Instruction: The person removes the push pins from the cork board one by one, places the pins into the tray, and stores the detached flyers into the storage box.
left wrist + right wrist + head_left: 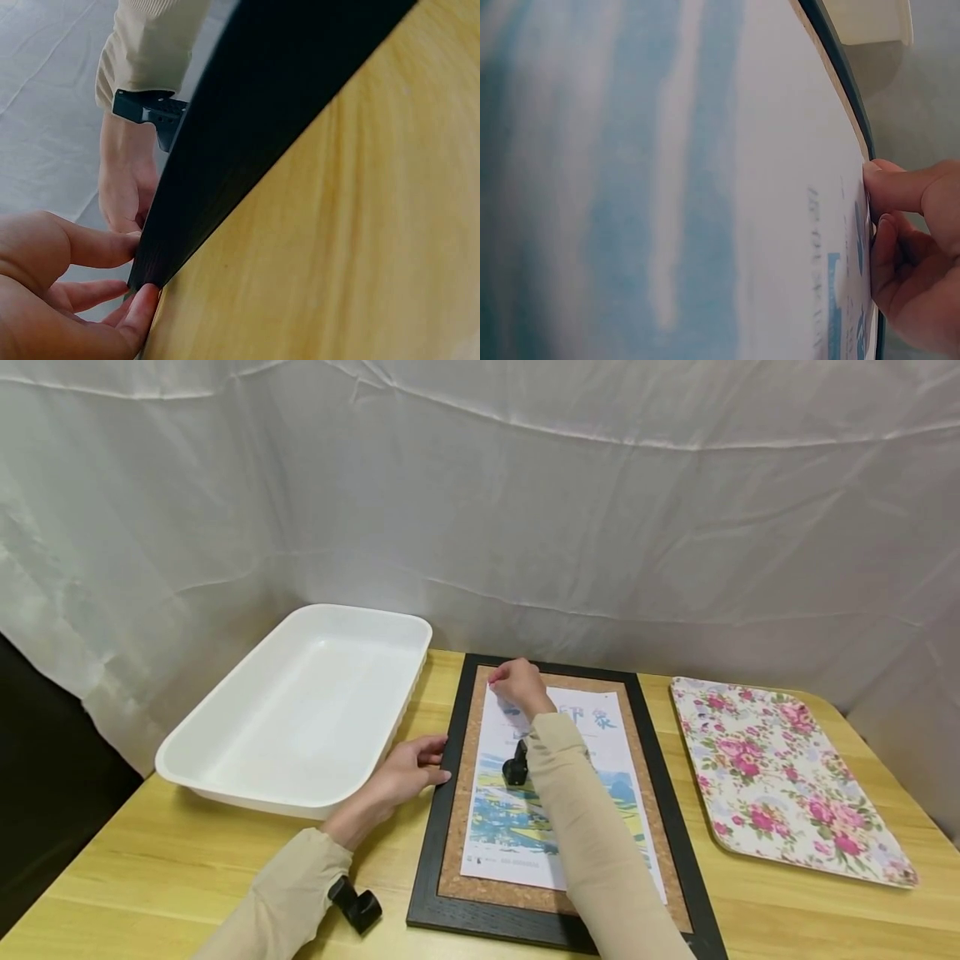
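Observation:
A printed paper poster [487, 810] with blue and yellow landscape art lies on a cork board [457, 852] in a black frame [562, 929]. At the poster's upper left corner my right hand [522, 686] pinches a small pinkish-red thing [492, 680], apparently a push pin, mostly covered by the fingers. In the right wrist view, the thumb and curled fingers [892, 187] meet at the paper's edge. My left hand [408, 770] touches the frame's left side with fingers fairly straight. The left wrist view shows its fingertips [146, 304] against the black edge.
A deep white tray [300, 710] stands on the wooden table [187, 852], left of the board. To the right lies a flat floral tray [787, 777]. Pale curtain fabric [525, 510] hangs behind the table. Each wrist carries a black camera mount [356, 906].

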A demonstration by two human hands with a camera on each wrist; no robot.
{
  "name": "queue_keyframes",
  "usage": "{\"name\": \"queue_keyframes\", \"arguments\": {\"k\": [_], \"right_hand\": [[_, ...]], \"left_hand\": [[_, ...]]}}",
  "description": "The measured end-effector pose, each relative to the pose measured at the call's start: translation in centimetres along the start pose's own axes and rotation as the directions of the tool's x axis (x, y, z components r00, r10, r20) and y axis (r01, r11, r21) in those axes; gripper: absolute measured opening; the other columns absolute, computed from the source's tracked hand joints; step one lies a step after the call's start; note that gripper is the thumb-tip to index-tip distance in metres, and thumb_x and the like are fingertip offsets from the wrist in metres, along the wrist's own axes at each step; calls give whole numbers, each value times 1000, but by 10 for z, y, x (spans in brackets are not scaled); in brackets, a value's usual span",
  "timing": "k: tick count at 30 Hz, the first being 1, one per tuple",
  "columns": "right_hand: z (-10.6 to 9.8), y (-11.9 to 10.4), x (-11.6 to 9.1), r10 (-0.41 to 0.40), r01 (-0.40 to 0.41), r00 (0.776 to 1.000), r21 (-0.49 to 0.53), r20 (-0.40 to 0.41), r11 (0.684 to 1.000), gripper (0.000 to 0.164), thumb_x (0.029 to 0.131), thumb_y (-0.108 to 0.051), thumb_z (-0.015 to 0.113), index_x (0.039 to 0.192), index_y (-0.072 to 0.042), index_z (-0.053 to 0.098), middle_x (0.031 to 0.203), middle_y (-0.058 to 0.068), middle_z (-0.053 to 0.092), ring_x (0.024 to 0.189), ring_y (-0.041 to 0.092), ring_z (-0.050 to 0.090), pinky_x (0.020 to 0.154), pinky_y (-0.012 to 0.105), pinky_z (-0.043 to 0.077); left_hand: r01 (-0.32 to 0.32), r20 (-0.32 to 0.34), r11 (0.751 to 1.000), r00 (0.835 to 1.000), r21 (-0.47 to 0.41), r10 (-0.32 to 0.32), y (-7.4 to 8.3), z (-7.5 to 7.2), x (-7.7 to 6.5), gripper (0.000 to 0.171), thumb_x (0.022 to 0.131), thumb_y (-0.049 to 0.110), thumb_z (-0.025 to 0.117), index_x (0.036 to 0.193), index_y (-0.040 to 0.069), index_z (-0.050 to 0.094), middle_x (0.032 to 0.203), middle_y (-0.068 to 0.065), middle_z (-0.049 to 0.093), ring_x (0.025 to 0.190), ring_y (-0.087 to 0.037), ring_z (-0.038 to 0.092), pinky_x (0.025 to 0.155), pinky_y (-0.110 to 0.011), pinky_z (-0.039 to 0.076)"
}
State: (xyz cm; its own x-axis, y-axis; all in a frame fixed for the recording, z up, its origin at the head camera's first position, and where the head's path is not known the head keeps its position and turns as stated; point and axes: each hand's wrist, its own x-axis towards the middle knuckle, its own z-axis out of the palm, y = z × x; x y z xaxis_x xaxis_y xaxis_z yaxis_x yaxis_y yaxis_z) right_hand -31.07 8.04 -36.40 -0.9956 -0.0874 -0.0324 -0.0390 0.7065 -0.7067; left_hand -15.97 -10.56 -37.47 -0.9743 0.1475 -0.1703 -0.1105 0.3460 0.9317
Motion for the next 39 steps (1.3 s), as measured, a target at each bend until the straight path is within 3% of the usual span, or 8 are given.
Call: {"name": "queue_keyframes", "arguments": {"k": [26,33,39], "right_hand": [[-5,-3,-1,3,-3,1000,8,3,1000,9,90,-6,66,96,-6,73,99,10,66,94,26,57,89,41,44],[-3,-2,-3,24,-24,1000,65,9,998,12,89,-4,67,99,-5,73,101,10,66,94,26,57,89,41,45],[0,-1,-3,56,-56,998,56,-13,997,12,89,-6,68,100,-6,75,102,10,67,96,26,57,89,42,45]], "left_hand": [[-9,3,1000,1000,-6,9,3,-1,-1,57,88,-5,64,142,-2,45,132,-16,54,117,-30,51,89,-41,47],[-17,1,1000,1000,-9,17,1,-1,-1,57,87,-6,64,142,-2,45,131,-16,55,116,-30,51,89,-40,47],[-14,7,1000,1000,-8,14,-1,0,-2,57,88,-5,64,141,-3,45,130,-17,55,116,-30,51,89,-41,47]]}}
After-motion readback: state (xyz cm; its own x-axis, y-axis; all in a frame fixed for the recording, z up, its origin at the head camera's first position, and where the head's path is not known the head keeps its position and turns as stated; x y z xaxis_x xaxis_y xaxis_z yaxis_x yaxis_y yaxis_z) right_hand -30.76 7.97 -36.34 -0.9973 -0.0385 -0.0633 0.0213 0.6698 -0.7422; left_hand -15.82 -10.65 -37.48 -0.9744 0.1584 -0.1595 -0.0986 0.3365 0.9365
